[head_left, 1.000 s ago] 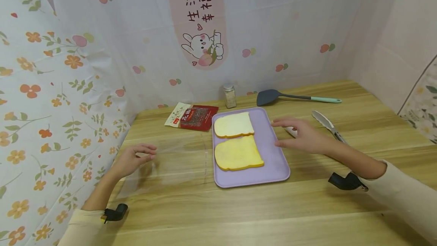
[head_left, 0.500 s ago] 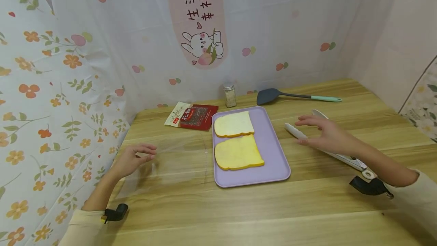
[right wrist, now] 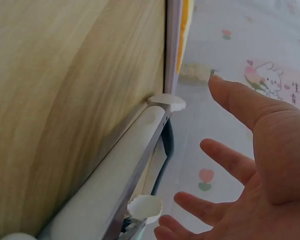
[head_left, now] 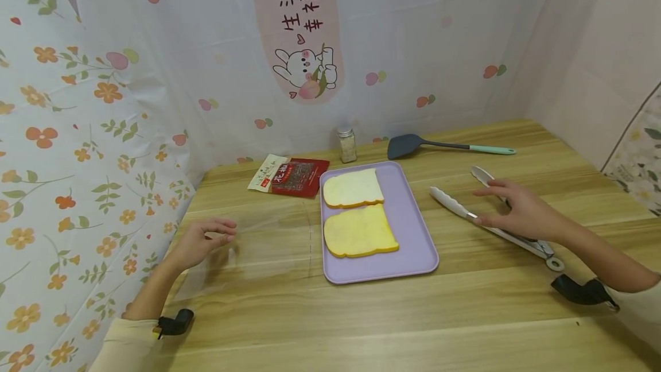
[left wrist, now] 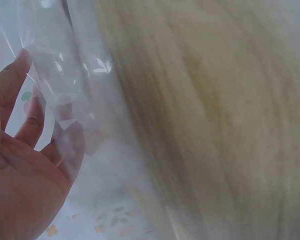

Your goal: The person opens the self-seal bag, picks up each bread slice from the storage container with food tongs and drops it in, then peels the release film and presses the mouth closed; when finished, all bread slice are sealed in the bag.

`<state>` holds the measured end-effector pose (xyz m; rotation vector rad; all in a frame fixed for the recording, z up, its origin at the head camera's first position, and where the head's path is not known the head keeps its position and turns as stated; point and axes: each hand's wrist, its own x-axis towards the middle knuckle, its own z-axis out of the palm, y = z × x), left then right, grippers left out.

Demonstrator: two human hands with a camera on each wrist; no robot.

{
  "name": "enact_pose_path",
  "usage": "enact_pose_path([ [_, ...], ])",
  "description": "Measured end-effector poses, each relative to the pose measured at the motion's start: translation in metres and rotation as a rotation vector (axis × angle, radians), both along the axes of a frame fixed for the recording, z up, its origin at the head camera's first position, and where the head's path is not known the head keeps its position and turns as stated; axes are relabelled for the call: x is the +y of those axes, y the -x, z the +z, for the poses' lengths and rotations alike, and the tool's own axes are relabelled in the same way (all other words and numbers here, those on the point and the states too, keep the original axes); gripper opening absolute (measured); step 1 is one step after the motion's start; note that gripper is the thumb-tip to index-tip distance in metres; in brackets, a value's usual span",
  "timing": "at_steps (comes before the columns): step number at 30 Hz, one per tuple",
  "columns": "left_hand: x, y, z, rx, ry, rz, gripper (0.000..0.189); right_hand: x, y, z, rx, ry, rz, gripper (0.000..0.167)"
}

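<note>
My left hand (head_left: 198, 243) hangs relaxed at the left side of the table. In the left wrist view, clear plastic film (left wrist: 97, 65) partly overlaps its fingertips, and the thumb and fingers stand apart. Over the tongs (head_left: 516, 239) hovers my right hand (head_left: 521, 211), fingers spread and gripping nothing. The tongs lie spread on the table with white scalloped tips, one of them (right wrist: 145, 207) showing below the hand in the right wrist view. A lilac tray (head_left: 413, 240) at the centre carries a pale bread slice (head_left: 353, 187) and a yellower bread slice (head_left: 361, 231) in front of it.
Behind the tray stand a small spice jar (head_left: 348, 145) and, to its right, a dark spatula (head_left: 405, 146) with a mint handle. A red and cream seasoning packet (head_left: 296, 177) lies at the back left. Patterned cloth (head_left: 413, 45) walls the table's back and sides.
My right hand has moved right, from the tray's edge to over the tongs, uncovering more of them. The left hand has stayed in place.
</note>
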<state>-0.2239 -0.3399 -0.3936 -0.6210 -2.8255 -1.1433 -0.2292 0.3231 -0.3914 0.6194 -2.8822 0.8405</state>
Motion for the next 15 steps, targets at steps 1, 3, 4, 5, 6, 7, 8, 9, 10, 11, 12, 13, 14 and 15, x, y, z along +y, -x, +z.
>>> enact_pose_path([
  [1, 0.000, 0.000, -0.001, 0.001, -0.004, -0.003, 0.012, 0.002, 0.001, -0.001, -0.006, -0.014, -0.003, 0.059],
  [3, -0.001, 0.000, -0.002, -0.002, -0.012, -0.005, 0.012, 0.006, 0.000, -0.003, -0.027, -0.028, -0.010, 0.061],
  [4, -0.001, 0.001, -0.003, -0.006, -0.014, -0.005, 0.012, 0.008, 0.000, -0.004, -0.031, -0.036, -0.015, 0.062],
  [5, -0.001, 0.001, -0.004, -0.011, -0.015, -0.003, 0.012, 0.010, 0.000, -0.005, -0.035, -0.041, -0.018, 0.062],
  [6, -0.001, 0.001, -0.004, -0.018, -0.013, 0.000, 0.012, 0.012, -0.001, -0.005, -0.036, -0.046, -0.020, 0.063],
  [7, -0.002, 0.001, -0.005, -0.027, -0.011, 0.004, 0.012, 0.013, -0.001, -0.006, -0.040, -0.047, -0.020, 0.064],
  [8, -0.002, 0.001, -0.005, -0.033, -0.011, 0.006, 0.013, 0.015, -0.002, -0.006, -0.039, -0.046, -0.019, 0.064],
  [9, -0.002, 0.001, -0.005, -0.037, -0.010, 0.010, 0.013, 0.015, -0.003, -0.007, -0.037, -0.047, -0.015, 0.065],
  [10, -0.003, 0.001, -0.005, -0.041, -0.010, 0.012, 0.013, 0.016, -0.004, -0.008, -0.037, -0.045, -0.012, 0.066],
  [11, -0.003, 0.000, -0.006, -0.042, -0.011, 0.015, 0.013, 0.016, -0.005, -0.008, -0.040, -0.041, -0.010, 0.067],
  [12, -0.003, 0.000, -0.006, -0.042, -0.013, 0.014, 0.013, 0.015, -0.006, -0.009, -0.039, -0.037, -0.010, 0.068],
  [13, -0.004, 0.000, -0.006, -0.039, -0.015, 0.013, 0.013, 0.015, -0.006, -0.009, -0.041, -0.030, -0.009, 0.070],
  [14, -0.004, -0.001, -0.006, -0.034, -0.016, 0.007, 0.013, 0.015, -0.007, -0.010, -0.039, -0.025, -0.008, 0.071],
  [15, -0.004, -0.001, -0.006, -0.028, -0.021, 0.005, 0.012, 0.014, -0.007, -0.010, -0.035, -0.020, -0.003, 0.071],
])
